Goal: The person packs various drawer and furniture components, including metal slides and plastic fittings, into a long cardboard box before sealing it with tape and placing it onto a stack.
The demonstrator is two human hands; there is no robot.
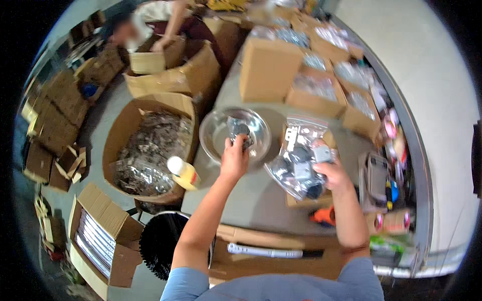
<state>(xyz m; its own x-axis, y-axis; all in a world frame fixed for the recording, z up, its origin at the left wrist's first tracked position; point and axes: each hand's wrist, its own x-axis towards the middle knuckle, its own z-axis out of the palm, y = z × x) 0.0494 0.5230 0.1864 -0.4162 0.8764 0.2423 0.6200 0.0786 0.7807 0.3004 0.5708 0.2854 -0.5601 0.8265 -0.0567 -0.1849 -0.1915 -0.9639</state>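
Observation:
My left hand (pixel 235 158) reaches over the near rim of a shiny metal bowl (pixel 209 135). Its fingers are closed round a dark, roundish piece (pixel 241 129), blurred and partly covered by them; something clear and plastic-like shows beside it. A clear zip bag (pixel 281 168) of dark and light grey parts lies to the right of the bowl, on a cardboard box (pixel 296 201). Over the bag's right side, my right hand (pixel 334 173) pinches a small light grey part (pixel 322 154). Whether that part is inside the bag or on top, I cannot tell.
Left of the table stand a carton (pixel 118 125) of clear-bagged pieces and a yellow bottle with white cap (pixel 185 173). Open boxes (pixel 314 93) of clear bags line the back right. An orange-handled tool (pixel 324 215) lies near right. A co-worker (pixel 170 25) bends over cartons far left.

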